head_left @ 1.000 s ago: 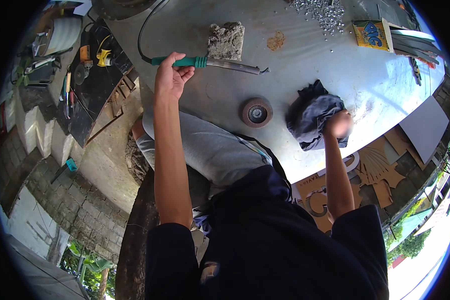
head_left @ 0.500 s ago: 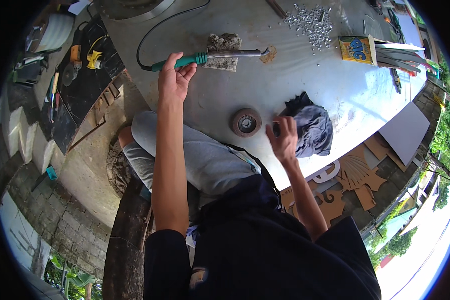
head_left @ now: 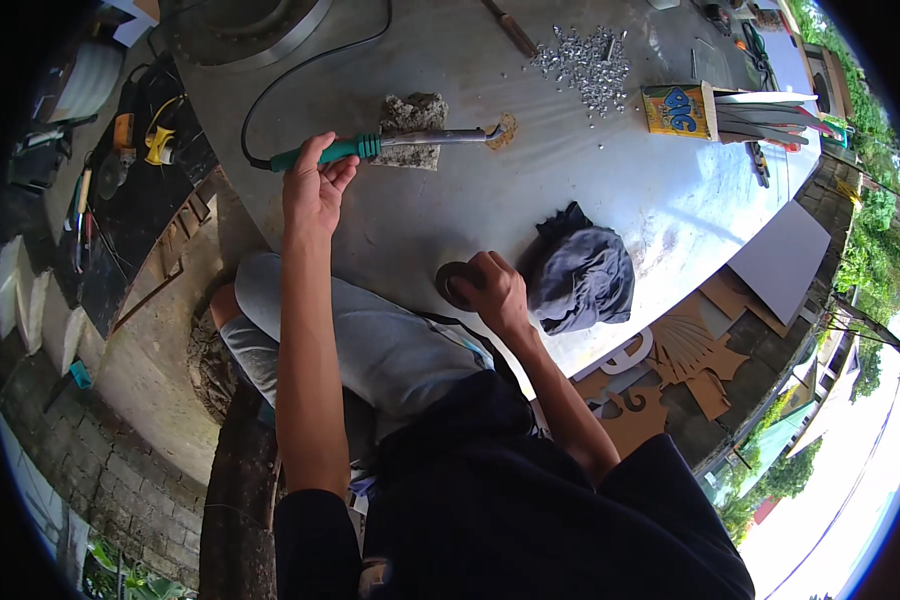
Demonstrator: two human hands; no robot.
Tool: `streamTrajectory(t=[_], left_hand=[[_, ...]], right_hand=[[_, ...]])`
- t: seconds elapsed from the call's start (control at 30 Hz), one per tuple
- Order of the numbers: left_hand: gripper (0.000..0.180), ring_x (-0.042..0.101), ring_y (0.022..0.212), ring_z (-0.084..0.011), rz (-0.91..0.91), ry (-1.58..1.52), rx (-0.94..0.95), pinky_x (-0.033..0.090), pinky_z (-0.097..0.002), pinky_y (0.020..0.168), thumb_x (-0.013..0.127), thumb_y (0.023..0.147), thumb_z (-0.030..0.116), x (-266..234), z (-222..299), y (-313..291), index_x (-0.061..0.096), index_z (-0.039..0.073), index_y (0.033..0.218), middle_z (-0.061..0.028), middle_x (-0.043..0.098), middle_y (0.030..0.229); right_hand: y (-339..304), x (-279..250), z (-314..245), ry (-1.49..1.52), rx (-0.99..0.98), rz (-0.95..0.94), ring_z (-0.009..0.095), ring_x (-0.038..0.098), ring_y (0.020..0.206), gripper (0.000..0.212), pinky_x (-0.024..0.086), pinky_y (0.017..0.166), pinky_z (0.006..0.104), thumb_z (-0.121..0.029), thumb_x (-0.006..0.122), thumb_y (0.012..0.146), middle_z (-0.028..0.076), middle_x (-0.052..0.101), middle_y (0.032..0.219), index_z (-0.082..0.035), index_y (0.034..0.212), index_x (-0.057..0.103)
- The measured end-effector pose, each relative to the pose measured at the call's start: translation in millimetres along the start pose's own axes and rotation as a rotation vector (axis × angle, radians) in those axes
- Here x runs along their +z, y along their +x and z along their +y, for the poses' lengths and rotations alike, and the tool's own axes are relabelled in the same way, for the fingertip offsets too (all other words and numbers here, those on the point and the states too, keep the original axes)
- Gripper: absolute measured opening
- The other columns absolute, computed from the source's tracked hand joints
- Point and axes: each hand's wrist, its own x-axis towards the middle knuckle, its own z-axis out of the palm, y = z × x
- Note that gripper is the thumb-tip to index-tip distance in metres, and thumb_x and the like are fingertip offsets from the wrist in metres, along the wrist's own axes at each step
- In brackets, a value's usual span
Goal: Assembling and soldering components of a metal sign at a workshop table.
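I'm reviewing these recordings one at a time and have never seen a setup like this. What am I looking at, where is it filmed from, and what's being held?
There is no robot here, just a person's two bare hands. The view looks down from the left of two fisheye cameras worn on the head, so straight edges bend near the rim.

The left hand holds a green-handled soldering iron, its metal barrel crossing above a rough grey block. The right hand has its fingers on a round abrasive disc; whether the disc is lifted is hard to tell.

Also on the metal table are a bunched dark cloth, scattered shiny metal bits and a yellow box with grey strips sticking out.
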Motion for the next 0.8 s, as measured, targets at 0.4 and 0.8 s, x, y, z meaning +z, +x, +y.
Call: streamTrajectory(t=[0.4,0.8], left_hand=[[0.021,0.061,0.061,-0.0163,0.012,-0.008,-0.02,0.05,-0.025,0.06,0.071,0.074,0.016,-2,2,4,0.058,0.005,0.087,-0.005,0.06,0.076],[0.024,0.06,0.06,-0.017,0.029,-0.022,-0.002,0.05,-0.0242,0.058,0.072,0.073,0.015,0,0,4,0.058,0.003,0.088,-0.0061,0.059,0.075]], right_hand=[[52,-110,-12,-0.038,-0.105,0.722,0.018,0.062,0.091,0.021,0.049,0.08,0.0294,-0.003,0.061,0.081,0.012,0.066,0.1,-0.004,0.101,0.068],[36,-56,36,-0.035,0.19,0.411,0.026,0.065,0.084,0.043,0.051,0.079,0.0311,-0.007,0.068,0.074,0.024,0.06,0.107,-0.013,0.116,0.062]])
